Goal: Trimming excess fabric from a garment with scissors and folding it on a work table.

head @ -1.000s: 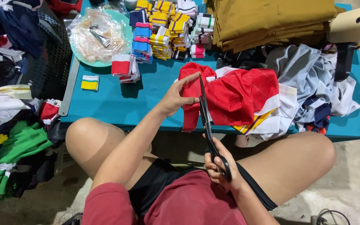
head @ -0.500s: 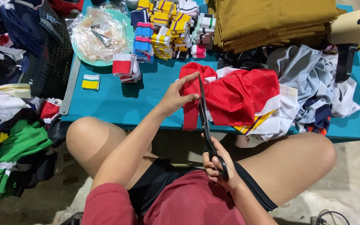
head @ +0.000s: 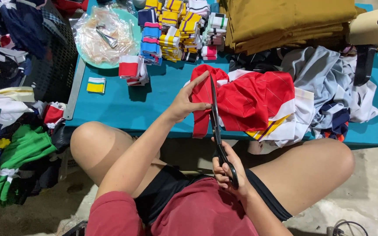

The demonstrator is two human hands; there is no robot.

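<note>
**A:** Head view looked straight down on a seated person's bare knees and a teal table (head: 154, 109). What were the 2 hands doing?

**B:** Left hand (head: 184, 102) lay on the red cloth (head: 250, 100) at the table's near edge, thumb and fingers pinching a fold, forefinger stretched along it. Right hand (head: 226, 170) sat low over the lap, fingers curled through the loops of the black scissors (head: 217, 126).

**A:** And the blades?

**B:** They pointed away from the body, up along the red cloth, just beside the left fingers. I could not tell whether they were parted or together; they read as 1 dark line.

**A:** Where was the cloth exactly?

**B:** Middle of the table, with 1 narrow red strip (head: 201, 124) hanging over the near edge. White and yellow-striped pieces lay under its right side.

**A:** What else was there?

**B:** Grey and white clothes (head: 329, 83) heaped to the right. Folded mustard fabric (head: 285, 19) stacked at the far side. Stacks of small striped bands (head: 176, 26) stood left of that. A pale green plate (head: 132, 26) held clear plastic bags and some metal tool. A small yellow-and-white band (head: 96, 85) lay alone near the left edge, with a red-and-white stack (head: 132, 70) near it.

**A:** Off the table?

**B:** A pile of clothes (head: 18, 148), green among them, lay left of the knee. A cream sewing machine (head: 372, 28) showed at the far right corner.
</note>
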